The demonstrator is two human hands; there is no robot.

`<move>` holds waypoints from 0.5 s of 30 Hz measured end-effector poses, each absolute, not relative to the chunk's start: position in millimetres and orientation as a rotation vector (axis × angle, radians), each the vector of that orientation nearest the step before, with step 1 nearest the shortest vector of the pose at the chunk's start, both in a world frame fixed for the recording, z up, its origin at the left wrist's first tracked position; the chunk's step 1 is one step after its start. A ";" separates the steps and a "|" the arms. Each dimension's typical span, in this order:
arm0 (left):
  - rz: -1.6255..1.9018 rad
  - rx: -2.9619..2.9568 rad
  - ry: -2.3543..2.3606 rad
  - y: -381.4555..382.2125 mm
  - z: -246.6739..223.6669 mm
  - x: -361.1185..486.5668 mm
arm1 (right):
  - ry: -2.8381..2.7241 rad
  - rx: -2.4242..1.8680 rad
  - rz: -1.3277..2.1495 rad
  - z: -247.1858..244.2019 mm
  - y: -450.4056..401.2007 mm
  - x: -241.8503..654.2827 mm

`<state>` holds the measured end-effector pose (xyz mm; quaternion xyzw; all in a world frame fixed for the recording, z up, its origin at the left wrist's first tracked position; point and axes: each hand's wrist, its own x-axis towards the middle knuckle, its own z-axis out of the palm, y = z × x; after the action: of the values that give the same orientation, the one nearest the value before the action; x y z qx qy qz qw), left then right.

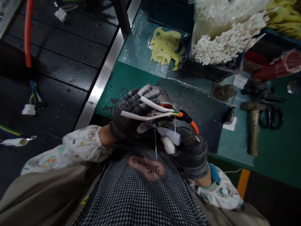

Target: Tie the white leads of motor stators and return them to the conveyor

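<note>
Close to my apron, both gloved hands are at the end of an orange cable (194,126). My left hand (128,114) is curled around a dark part under two white sleeved wires (141,117), its thumb beneath them. In my right hand (190,149) is a white connector (173,135), pinched near the cable end by fingers with a white thumb tip. A thin white cable tie (155,142) hangs between the hands. Behind the wires is a rounded grey object (163,95), partly hidden.
The green table (138,75) holds yellow strips (166,47), white ties (218,44) in a dark bin, a hammer (253,128) and black-handled scissors (271,116). Left of the metal edge (98,84), a conveyor carries orange cables (28,37) with white connectors.
</note>
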<state>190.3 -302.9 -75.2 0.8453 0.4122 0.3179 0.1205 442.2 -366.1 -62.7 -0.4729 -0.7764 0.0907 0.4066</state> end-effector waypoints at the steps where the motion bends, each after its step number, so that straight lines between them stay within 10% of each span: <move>1: 0.964 2.517 1.168 -301.2 -72.4 191.2 | -1.955 -1.188 0.225 -62.4 -366.4 443.4; 15: 0.739 2.365 1.180 -254.5 -26.9 250.4 | -2.008 -1.447 0.266 -46.4 -352.6 481.4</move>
<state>250.4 -254.5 -26.9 0.8448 0.4216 0.2639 0.1971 481.4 -352.6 -46.4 -0.5505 -0.7643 0.1012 0.3203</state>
